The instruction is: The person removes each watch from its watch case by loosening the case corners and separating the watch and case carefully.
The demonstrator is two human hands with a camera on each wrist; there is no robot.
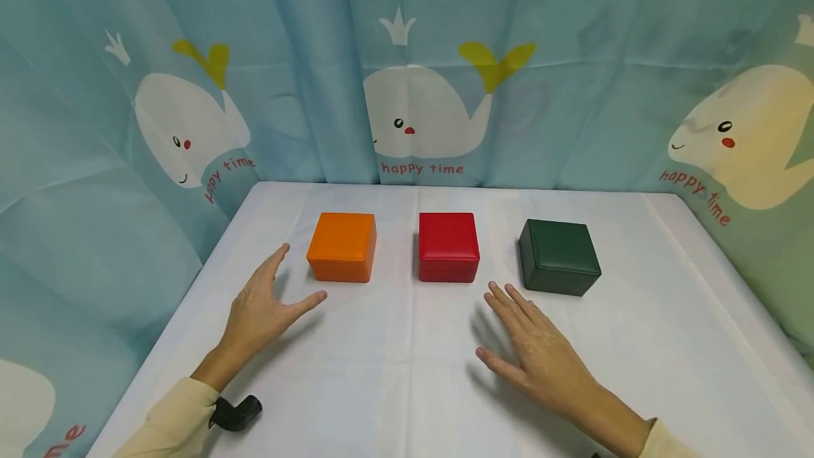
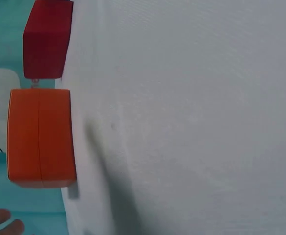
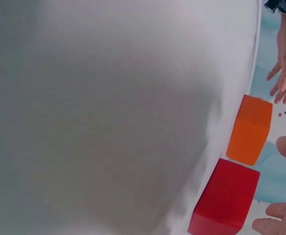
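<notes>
Three closed boxes stand in a row on the white-covered table: an orange box [image 1: 341, 246] on the left, a red box [image 1: 448, 246] in the middle and a dark green box [image 1: 559, 256] on the right. My left hand [image 1: 261, 309] is held above the table just left of and in front of the orange box, thumb and fingers spread, holding nothing. The right hand [image 1: 531, 348] hovers in front of the red and green boxes, fingers extended and also holding nothing. In the left wrist view the orange box [image 2: 41, 137] shows a lid seam around its side.
A blue curtain [image 1: 305, 90] printed with whales hangs behind and to the left of the table [image 1: 381, 401]. A black strap piece [image 1: 237, 413] sticks out from the left wrist, below the cream sleeve [image 1: 174, 419].
</notes>
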